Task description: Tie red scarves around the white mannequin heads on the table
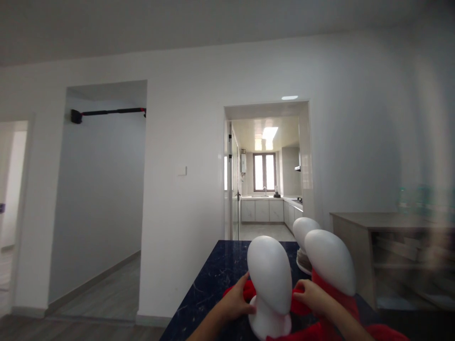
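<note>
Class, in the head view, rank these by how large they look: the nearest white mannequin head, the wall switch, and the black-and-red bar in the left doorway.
1. Nearest white mannequin head, though it is closest to the camera.
2. Black-and-red bar.
3. Wall switch.

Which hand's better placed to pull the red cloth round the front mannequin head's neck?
Probably right. The right hand already pinches the red cloth beside the front mannequin head; the left hand rests at its neck, steadying it.

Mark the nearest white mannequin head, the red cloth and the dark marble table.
nearest white mannequin head [270,272], head view, crown.
red cloth [249,290], head view, fold behind the neck.
dark marble table [213,279], head view, bare top.
</note>
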Motion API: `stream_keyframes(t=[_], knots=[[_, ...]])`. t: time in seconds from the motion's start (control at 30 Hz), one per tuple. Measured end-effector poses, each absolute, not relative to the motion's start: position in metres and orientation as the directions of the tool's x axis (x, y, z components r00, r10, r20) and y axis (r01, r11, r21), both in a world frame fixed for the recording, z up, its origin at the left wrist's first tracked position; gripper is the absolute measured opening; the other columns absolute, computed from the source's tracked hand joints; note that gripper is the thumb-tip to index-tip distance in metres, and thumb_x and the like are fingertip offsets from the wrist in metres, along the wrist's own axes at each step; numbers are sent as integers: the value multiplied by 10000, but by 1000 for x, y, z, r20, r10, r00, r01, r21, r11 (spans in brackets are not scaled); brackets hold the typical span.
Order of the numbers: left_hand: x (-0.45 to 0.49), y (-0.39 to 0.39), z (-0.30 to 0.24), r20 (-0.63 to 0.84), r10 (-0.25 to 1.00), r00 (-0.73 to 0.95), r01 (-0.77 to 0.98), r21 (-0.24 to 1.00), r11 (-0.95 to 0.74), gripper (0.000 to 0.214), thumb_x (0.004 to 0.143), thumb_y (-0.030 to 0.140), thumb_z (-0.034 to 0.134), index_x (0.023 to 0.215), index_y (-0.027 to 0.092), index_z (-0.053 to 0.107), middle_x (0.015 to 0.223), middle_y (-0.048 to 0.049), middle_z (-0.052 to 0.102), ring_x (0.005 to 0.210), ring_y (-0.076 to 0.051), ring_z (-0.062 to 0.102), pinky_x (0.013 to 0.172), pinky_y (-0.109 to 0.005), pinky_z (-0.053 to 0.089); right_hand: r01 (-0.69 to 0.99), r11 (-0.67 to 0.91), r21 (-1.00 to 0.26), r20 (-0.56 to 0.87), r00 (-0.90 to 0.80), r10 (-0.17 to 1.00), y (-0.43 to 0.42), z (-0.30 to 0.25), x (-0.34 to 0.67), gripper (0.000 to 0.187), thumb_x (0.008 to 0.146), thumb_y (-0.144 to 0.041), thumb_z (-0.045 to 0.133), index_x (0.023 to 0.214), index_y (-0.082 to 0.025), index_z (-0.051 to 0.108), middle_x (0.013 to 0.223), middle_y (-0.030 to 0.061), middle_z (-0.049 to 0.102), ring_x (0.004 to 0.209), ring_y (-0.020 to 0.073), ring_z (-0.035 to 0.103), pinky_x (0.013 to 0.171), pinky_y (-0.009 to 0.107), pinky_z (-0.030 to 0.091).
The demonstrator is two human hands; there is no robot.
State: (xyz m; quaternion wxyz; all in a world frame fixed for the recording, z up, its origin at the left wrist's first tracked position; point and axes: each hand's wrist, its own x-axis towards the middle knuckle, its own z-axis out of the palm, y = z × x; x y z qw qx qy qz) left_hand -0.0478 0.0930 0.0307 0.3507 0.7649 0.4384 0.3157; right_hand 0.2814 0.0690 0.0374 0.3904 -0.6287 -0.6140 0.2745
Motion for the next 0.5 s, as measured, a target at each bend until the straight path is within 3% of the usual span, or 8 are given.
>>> stream_keyframes(t=[0.13,0.23,0.4,0.5], knots=[[-11,72,20,226,849,478,204,912,-357,1085,512,232,950,1504,222,511,1387,-118,704,1293,-351,644,1118,-421,498,252,188,-949,177,-66,982,47,28,258,194,646,-259,839,804,-178,763,736,49,773,772,252,699,738,330,545],[15,65,15,278,886,372,193,910,-367,1171,488,234,956,1543,260,449,1431,-135,666,1322,-366,621,1126,-412,507,8,305,-952,297,-197,934,39,27,236,233,752,-390,760,834,-173,788,872,103,818,906,303,708,877,410,553],[12,60,20,452,831,323,264,800,-538,1139,485,388,970,1508,264,484,1472,-159,614,1379,-417,559,1192,-467,458,17,262,-965,259,-93,961,42,16,213,236,711,-329,711,847,-160,805,901,116,831,913,331,728,839,404,559],[-10,57,31,445,848,288,317,791,-523,1063,517,407,964,1462,231,510,1404,-163,657,1319,-382,605,1141,-454,493,31,292,-956,286,-120,951,44,13,206,266,714,-275,701,926,-160,814,968,108,836,976,323,730,873,378,557]])
